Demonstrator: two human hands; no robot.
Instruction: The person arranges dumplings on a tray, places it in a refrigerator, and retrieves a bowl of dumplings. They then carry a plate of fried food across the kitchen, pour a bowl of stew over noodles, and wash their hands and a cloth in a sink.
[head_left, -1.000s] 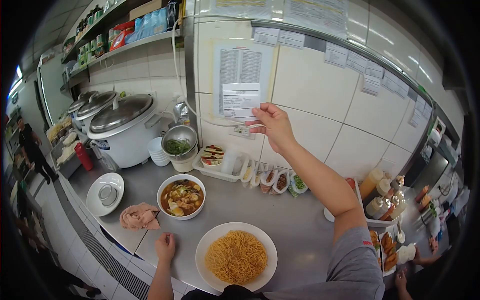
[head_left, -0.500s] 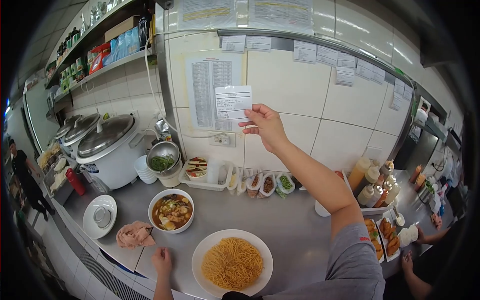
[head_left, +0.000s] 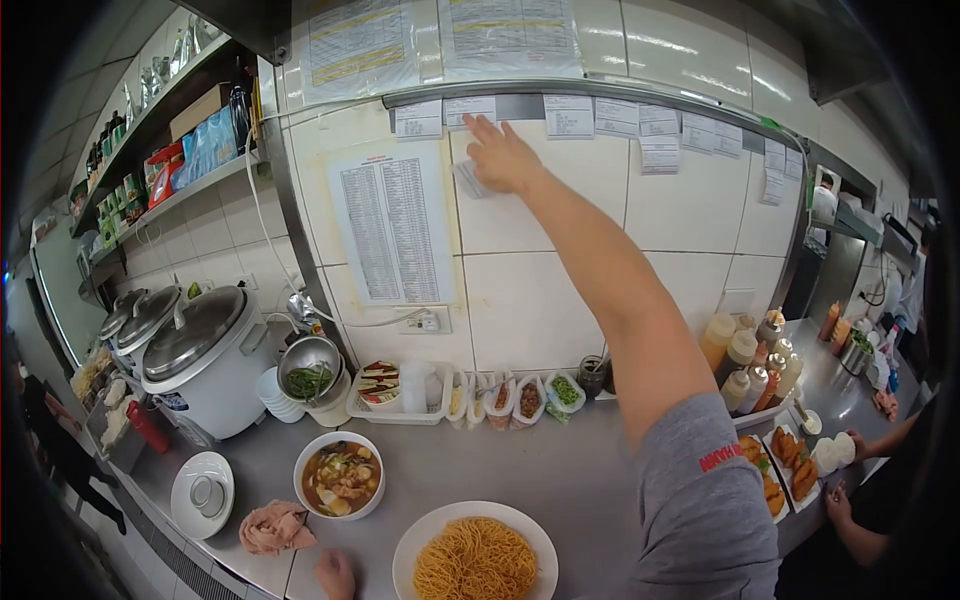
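Observation:
My right hand (head_left: 500,158) is raised to the metal rail on the wall, its fingers at a ticket (head_left: 470,106) hanging there. A printed order slip (head_left: 468,180) is tilted beneath the palm, held on the thumb side and partly hidden by the hand. My left hand (head_left: 335,574) rests on the steel counter with its fingers curled and nothing visible in them. Near it lie a crumpled pink cloth (head_left: 276,527) and a white bowl of soup (head_left: 340,474) with meat and egg. A white plate of fried noodles (head_left: 475,560) sits in front of me.
More order tickets (head_left: 618,117) line the rail. Along the wall stand rice cookers (head_left: 200,350), a white basket (head_left: 400,405), bags of toppings (head_left: 528,400) and sauce bottles (head_left: 745,365). On the right, a co-worker's hand (head_left: 840,502) is beside plates of fried food (head_left: 795,465).
My right hand has moved up from beside the wall list to the rail, taking the order slip along. The view has tilted upward. My left hand remains on the counter.

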